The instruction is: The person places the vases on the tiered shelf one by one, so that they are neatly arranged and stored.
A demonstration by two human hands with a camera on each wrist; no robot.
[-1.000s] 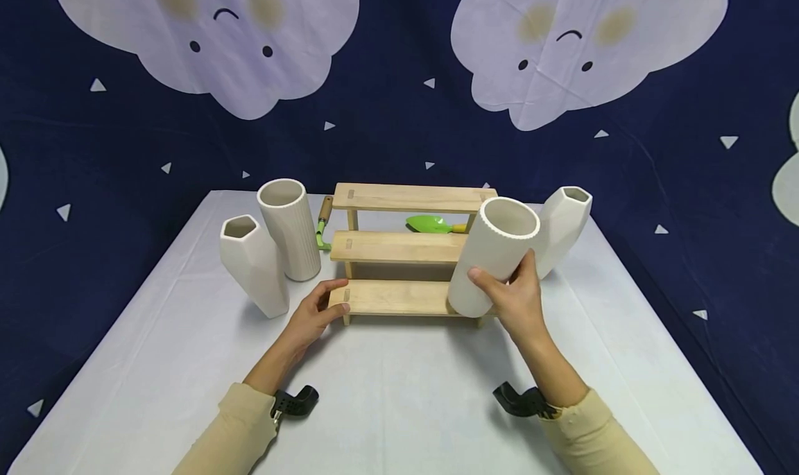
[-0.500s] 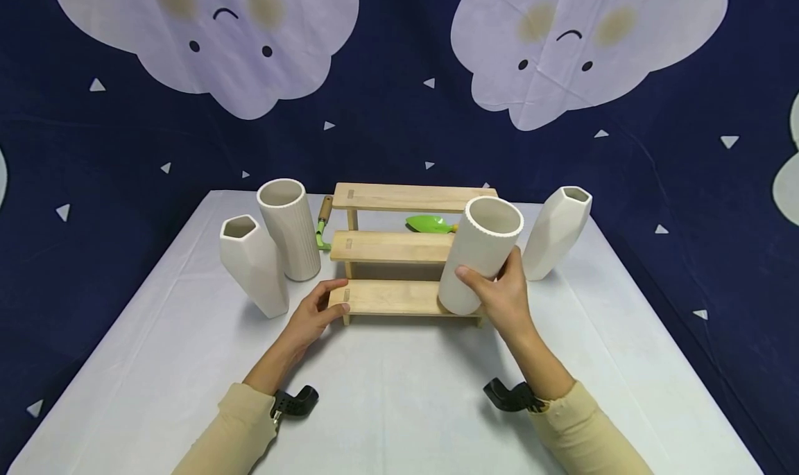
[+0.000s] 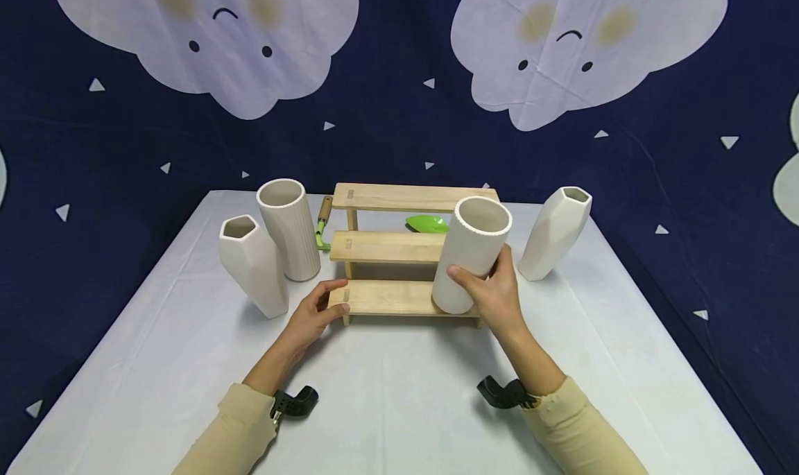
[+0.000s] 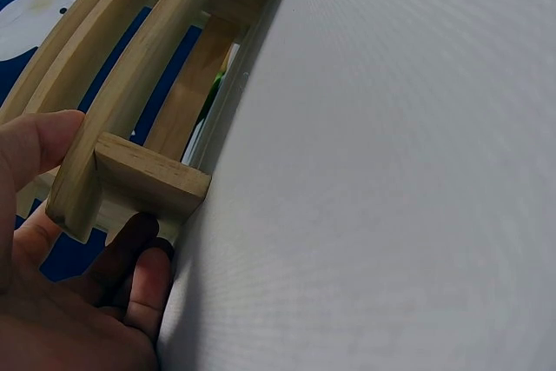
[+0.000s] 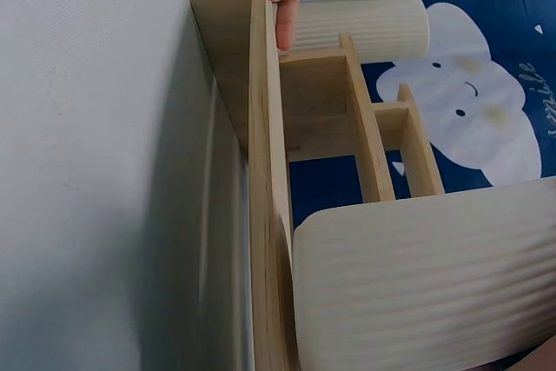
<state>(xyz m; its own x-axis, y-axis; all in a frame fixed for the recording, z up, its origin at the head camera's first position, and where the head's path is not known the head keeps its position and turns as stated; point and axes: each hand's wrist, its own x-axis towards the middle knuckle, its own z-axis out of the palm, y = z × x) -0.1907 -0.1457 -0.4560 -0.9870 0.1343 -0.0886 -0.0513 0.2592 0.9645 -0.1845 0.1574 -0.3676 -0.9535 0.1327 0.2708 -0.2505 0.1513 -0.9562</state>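
Observation:
My right hand [image 3: 496,298] grips a white ribbed cylindrical vase [image 3: 469,260], thumb on the near side and fingers round the right. The vase is nearly upright, its base at the right part of the lowest tier of a three-tier wooden plant stand [image 3: 387,247]. In the right wrist view the base of the vase [image 5: 426,275] is right at that tier's board. My left hand [image 3: 316,317] holds the left end of the lowest tier. Seen from the left wrist, the thumb lies on the board [image 4: 130,67] and the other fingers curl under its end.
Left of the stand are a faceted white vase [image 3: 254,267] and another ribbed cylindrical vase [image 3: 290,232]. A second faceted vase [image 3: 554,236] stands at the right. Behind the stand lie a green trowel [image 3: 427,223] and a wooden-handled green tool [image 3: 324,218].
My right hand has carried the ribbed vase a little left along the lowest tier, uncovering the faceted vase at the right. The left hand has kept its hold on the stand.

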